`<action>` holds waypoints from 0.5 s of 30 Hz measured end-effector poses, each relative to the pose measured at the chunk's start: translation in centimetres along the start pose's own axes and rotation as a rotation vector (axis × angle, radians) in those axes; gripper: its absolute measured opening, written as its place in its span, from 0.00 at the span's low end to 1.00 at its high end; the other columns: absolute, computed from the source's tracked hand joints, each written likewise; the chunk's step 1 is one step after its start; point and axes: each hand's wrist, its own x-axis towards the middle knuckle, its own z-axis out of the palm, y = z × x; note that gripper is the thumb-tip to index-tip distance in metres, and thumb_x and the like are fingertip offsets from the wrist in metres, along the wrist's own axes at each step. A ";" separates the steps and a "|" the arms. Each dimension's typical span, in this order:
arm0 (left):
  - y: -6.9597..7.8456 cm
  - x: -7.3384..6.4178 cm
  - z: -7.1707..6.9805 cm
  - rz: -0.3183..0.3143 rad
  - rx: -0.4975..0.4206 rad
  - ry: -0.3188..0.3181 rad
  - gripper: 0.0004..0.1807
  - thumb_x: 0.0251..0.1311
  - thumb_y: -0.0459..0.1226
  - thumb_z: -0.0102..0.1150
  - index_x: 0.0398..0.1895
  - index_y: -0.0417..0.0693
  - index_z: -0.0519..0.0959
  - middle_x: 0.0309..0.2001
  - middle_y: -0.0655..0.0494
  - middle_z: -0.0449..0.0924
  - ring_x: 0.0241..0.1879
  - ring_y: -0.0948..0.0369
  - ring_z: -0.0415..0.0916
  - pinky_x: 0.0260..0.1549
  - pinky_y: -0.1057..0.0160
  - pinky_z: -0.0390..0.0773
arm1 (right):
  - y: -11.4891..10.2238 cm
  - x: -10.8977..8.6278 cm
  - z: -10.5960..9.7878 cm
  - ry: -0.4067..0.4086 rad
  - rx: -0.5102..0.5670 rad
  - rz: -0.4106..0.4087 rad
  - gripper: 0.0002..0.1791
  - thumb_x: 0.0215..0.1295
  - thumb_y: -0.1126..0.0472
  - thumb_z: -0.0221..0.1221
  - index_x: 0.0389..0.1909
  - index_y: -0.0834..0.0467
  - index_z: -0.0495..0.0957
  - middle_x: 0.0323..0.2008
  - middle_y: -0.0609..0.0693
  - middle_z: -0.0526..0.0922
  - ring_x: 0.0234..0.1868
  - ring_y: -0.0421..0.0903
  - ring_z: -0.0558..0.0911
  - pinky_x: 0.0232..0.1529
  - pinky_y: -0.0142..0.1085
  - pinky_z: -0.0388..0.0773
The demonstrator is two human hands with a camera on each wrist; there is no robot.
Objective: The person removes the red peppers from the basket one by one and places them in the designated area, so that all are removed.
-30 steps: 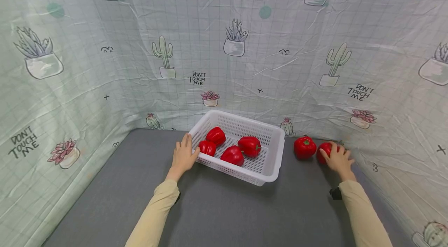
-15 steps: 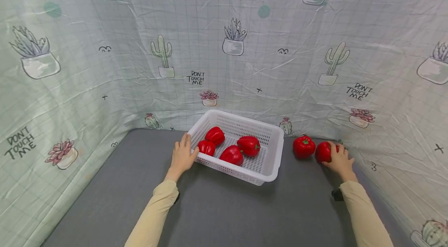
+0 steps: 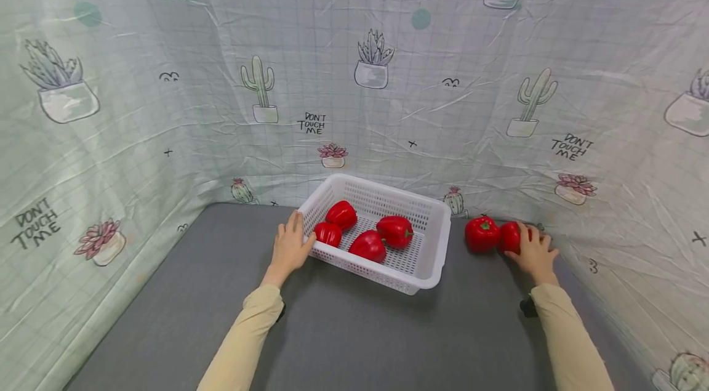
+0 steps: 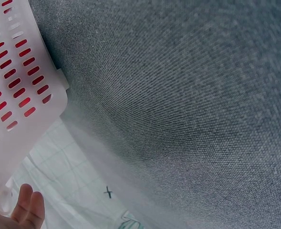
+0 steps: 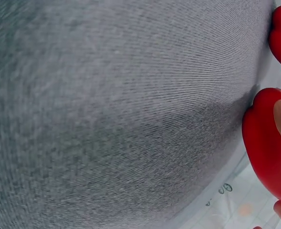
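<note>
My left hand (image 3: pixel 289 249) rests at the near left corner of a white perforated plastic basket (image 3: pixel 426 271), fingers fairly straight along its side and thumb at the rim. Two of its fingertips show beside the basket wall (image 4: pixel 21 81) in the left wrist view. At the right, my right hand (image 3: pixel 537 257) holds a red bell pepper (image 3: pixel 508 237), thumb on one side and fingers on the other. Part of this pepper (image 5: pixel 266 148) is hidden by the hand. Just left of it stands another red bell pepper (image 3: pixel 482 234), stem up.
Several red bell peppers (image 3: pixel 368 247) lie inside the basket. Everything stands on a dark grey cloth-covered table (image 3: pixel 388 342). A pale sheet (image 3: pixel 410 89) printed with cacti hangs along the back and both sides, close behind the basket and the right-hand peppers.
My right hand has closed in around the pepper and shifted slightly left, bringing it up beside the other loose pepper. My left hand and the basket stay where they were.
</note>
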 end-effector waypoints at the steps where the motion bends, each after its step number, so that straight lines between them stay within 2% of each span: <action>1: 0.0 0.0 0.0 0.001 0.000 0.002 0.34 0.59 0.45 0.43 0.63 0.31 0.57 0.65 0.37 0.54 0.46 0.42 0.61 0.39 0.45 0.68 | 0.0 0.1 0.1 -0.001 -0.004 -0.001 0.43 0.48 0.57 0.63 0.61 0.61 0.50 0.55 0.71 0.53 0.50 0.75 0.53 0.37 0.72 0.49; 15: -0.2 0.1 0.3 -0.008 -0.004 0.002 0.34 0.58 0.46 0.44 0.64 0.33 0.56 0.65 0.38 0.54 0.46 0.43 0.60 0.40 0.46 0.67 | -1.2 1.0 0.0 -0.009 -0.033 -0.018 0.42 0.44 0.62 0.65 0.60 0.61 0.53 0.56 0.70 0.54 0.52 0.72 0.54 0.42 0.70 0.49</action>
